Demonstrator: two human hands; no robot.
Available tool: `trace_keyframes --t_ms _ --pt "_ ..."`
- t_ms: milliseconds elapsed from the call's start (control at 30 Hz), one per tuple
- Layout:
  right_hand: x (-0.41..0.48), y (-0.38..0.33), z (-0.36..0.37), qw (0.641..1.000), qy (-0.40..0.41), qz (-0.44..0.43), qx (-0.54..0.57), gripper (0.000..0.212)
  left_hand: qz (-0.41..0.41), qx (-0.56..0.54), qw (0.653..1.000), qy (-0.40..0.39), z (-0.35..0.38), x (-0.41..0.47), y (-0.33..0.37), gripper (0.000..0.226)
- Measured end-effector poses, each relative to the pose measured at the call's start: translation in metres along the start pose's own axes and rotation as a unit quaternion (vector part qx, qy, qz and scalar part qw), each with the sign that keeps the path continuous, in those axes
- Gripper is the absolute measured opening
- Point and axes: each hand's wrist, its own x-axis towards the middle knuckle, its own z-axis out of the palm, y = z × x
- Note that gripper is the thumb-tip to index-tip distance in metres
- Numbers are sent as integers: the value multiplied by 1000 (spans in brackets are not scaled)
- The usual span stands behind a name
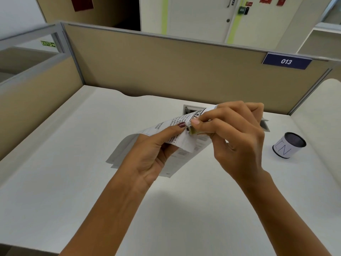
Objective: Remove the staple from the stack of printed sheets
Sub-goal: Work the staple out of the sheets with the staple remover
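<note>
The stack of printed sheets point(184, 145) is held up above the white desk point(64, 163), its near corner folded over. My left hand point(153, 150) pinches that corner, thumb on top. My right hand point(238, 133) grips a small metal staple remover point(192, 130) and presses its tip against the folded corner beside my left thumb. The staple itself is too small to make out, hidden under the tool tip and fingers.
A small round container point(288, 145) marked "IN" stands on the desk at the right. A cable port point(190, 109) is set in the desk behind the sheets. Beige partition walls point(166, 71) enclose the desk at the back and left.
</note>
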Motion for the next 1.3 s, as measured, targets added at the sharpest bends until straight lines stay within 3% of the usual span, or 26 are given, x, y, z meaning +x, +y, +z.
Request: trace_keyframes --t_ms 67,167,300,467,633,733,833,1000,1300 --pt "-2 1 0 1000 3 8 8 27 -5 -3 1000 5 0 -1 0 8" --pt "-8 1 1 993 -13 96 66 8 6 -5 1000 5 0 -2 0 9" --pt "-11 -4 1 979 -29 184 78 16 25 -3 1000 -1 -2 -1 2 29" --pt "-6 -9 -6 976 -38 201 69 15 59 36 997 -47 -7 -1 3 23" --pt "-1 -13 -13 981 -56 183 44 14 80 74 994 -13 -10 -1 1 62" --pt "1 -15 -15 984 -72 159 23 9 104 103 989 8 -11 -1 1 72" --pt "3 -16 -17 987 -86 137 12 5 123 155 980 26 -9 -3 2 66" --pt "6 -18 -19 990 -85 115 -6 4 153 189 970 21 -10 -3 1 26" --pt "3 -22 -16 993 -58 103 -28 7 141 163 976 -3 -10 -2 1 40"
